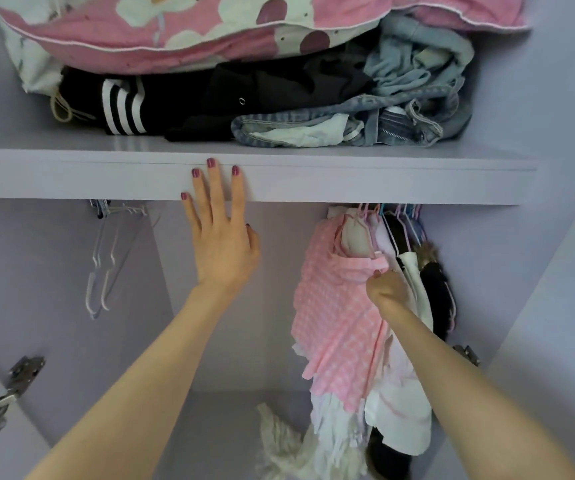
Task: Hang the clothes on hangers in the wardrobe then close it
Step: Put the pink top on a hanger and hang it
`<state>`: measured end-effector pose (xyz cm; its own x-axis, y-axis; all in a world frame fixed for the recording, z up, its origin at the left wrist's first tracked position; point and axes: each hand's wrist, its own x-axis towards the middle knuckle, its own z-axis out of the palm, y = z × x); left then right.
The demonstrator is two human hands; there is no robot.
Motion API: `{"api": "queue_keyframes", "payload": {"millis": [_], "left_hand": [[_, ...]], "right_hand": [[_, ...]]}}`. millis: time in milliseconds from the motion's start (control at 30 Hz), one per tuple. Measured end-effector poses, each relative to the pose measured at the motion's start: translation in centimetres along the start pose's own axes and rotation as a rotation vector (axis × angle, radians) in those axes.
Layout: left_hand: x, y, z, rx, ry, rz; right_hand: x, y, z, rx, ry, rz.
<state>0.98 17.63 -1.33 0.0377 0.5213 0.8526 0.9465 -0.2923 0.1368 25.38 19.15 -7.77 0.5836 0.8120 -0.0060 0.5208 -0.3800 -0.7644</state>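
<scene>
Pink checked garment [339,306] pinched by right hand [381,285]; left hand [222,237] spread flat against shelf edge [348,185].

Glossy smooth shelf [279,181]; soft pink checked cloth [334,306].

Both forearms bare, no sleeves. Left hand [222,244]: nails painted dark plum on all fingers [215,188]. Right hand [384,289]: nails hidden.
</scene>
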Motion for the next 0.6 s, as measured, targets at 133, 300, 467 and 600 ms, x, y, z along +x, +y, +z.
{"api": "queue_keyframes", "payload": {"millis": [133, 300, 467, 600], "left_hand": [[-0.3, 0.9, 0.0, -0.001, 0.004, -0.056], [-1.0, 1.7, -0.3, -0.02, -0.06, -0.092], [-3.7, 2.4, -1.3, -0.085, -0.225, -0.09], [-7.5, 3.2, -2.3, -0.192, -0.419, -0.124]], "right_hand": [[1.0, 1.3, -1.2, 0.02, 0.031, 0.036], [0.8, 1.6, -1.1, 0.065, -0.046, 0.057], [-0.6, 3.6, -1.8, 0.201, -0.07, -0.012], [-5.1, 6.5, -3.2, 0.021, -0.095, -0.091]]}}
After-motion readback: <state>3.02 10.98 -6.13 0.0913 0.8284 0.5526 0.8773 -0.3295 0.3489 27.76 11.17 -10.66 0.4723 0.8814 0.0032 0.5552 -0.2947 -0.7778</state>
